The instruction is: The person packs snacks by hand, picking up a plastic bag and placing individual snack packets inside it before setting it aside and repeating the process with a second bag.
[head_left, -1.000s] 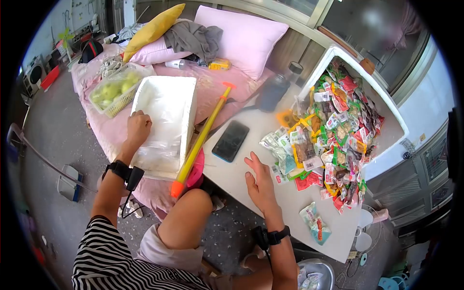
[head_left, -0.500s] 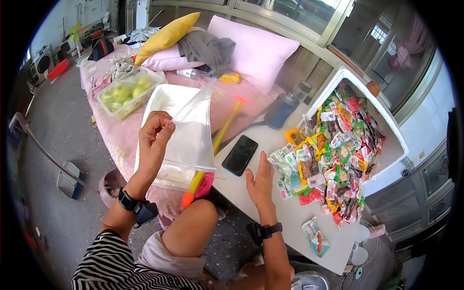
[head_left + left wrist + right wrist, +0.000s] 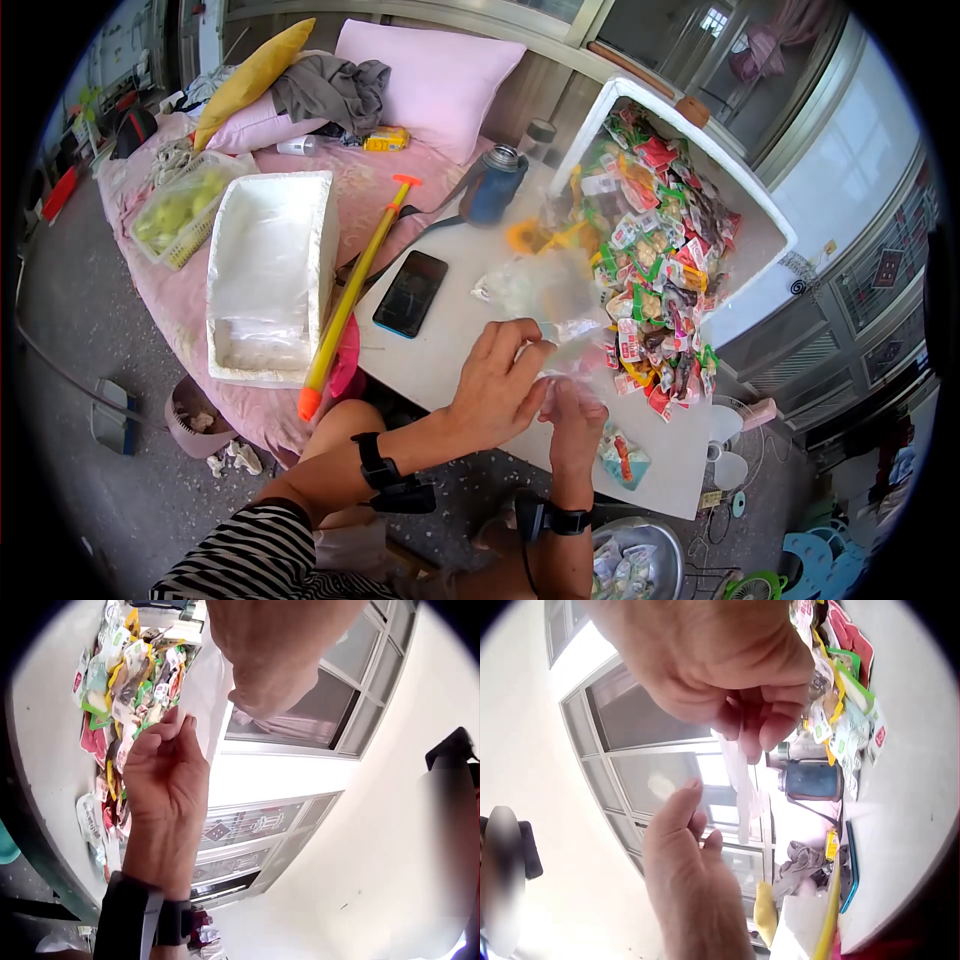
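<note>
A clear plastic bag [image 3: 550, 285] hangs over the near edge of the snack pile. My right hand [image 3: 575, 420] pinches its edge between thumb and fingers; in the left wrist view this hand [image 3: 169, 776] has the film [image 3: 206, 697] at its fingertips. Close beside it my left hand [image 3: 495, 390] has bent fingers, and its thumb stands apart from them. In the right wrist view the left hand [image 3: 697, 877] is a little away from the film [image 3: 742, 787], with nothing in its grasp. Many small packaged snacks [image 3: 650, 270] spill from a tipped white foam box [image 3: 765, 210] onto the table [image 3: 455, 350].
A black phone [image 3: 410, 293] and a blue bottle [image 3: 493, 187] stand on the table, with a single snack pack [image 3: 625, 458] near its front. Left of it, on the bed, are another foam box [image 3: 322, 260], a yellow pump tube [image 3: 360, 290] and a basket of green fruit [image 3: 180, 215].
My left hand has lifted the plastic bag from the left foam box and carried it right, over the table. The right hand has gone from spread and bare to pinching the bag.
</note>
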